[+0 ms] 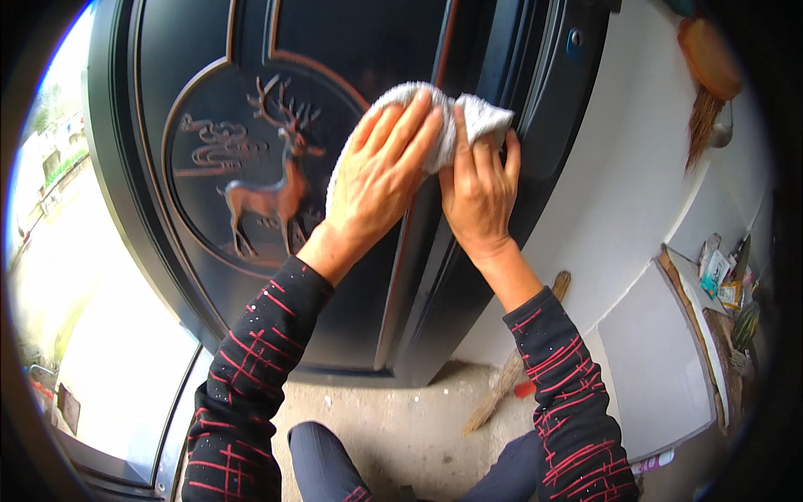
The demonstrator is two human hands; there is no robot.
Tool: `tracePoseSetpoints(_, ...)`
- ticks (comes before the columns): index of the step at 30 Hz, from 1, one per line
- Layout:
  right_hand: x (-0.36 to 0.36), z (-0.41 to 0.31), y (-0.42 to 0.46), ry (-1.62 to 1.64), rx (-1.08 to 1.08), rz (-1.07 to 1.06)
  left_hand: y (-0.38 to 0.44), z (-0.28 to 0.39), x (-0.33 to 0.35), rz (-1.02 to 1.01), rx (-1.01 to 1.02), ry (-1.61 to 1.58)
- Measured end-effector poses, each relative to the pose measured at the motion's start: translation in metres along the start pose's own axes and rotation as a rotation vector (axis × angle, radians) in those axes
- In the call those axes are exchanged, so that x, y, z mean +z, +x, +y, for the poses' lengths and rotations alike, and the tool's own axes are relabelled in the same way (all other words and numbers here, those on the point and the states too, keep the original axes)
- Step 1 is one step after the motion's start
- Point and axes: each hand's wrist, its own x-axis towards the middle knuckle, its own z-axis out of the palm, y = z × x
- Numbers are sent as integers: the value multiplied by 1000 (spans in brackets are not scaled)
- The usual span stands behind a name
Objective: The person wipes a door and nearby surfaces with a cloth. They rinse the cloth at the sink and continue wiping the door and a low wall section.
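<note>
A dark door [351, 314] with copper-coloured trim and a raised deer relief [270, 182] fills the middle of the view. My left hand [382, 163] lies flat, fingers together, on a white cloth [411, 94], pressing it to the door right of the deer. Beside it, my right hand [480, 182] has its fingers bent over the cloth's bunched right end, close to the door's edge mouldings. The two hands nearly touch. Beneath the palms, part of the cloth is hidden.
A straw broom [495, 395] leans by the wall behind the door, its bristles on the concrete floor [389, 414]. At the right, a ledge [693, 282] holds packets and a striped green gourd-like thing. A brush and ladle hang above. Bright outdoor ground shows at the left.
</note>
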Motion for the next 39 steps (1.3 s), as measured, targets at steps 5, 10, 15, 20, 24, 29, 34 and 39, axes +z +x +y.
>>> tracePoseSetpoints(5, -9, -41, -105, 90, 69, -207, -107, 32, 6, -69, -22, -113)
tracePoseSetpoints(10, -31, -86, -189, 158, 172, -368, -199, 74, 1, -226, -80, -182)
tracePoseSetpoints(15, -46, -125, -290, 307, 292, -569, -288, 128, 1, -466, -208, -255)
tracePoseSetpoints(20, -80, -129, -312, 682, 1054, -746, -320, 173, 2, -551, -1270, -796)
tracePoseSetpoints(24, -84, -78, -254, 826, 1153, -329, -227, 164, 5, -363, -1328, -1105)
tracePoseSetpoints(29, -104, 14, -139, 748, 1086, -53, -80, 136, 10, -149, -909, -1002)
tracePoseSetpoints(34, -74, 29, -101, 397, 452, 48, -50, 107, 38, -135, -140, -433)
tracePoseSetpoints(39, -44, 22, -148, 150, 376, -91, -85, 118, 60, -212, -16, -245)
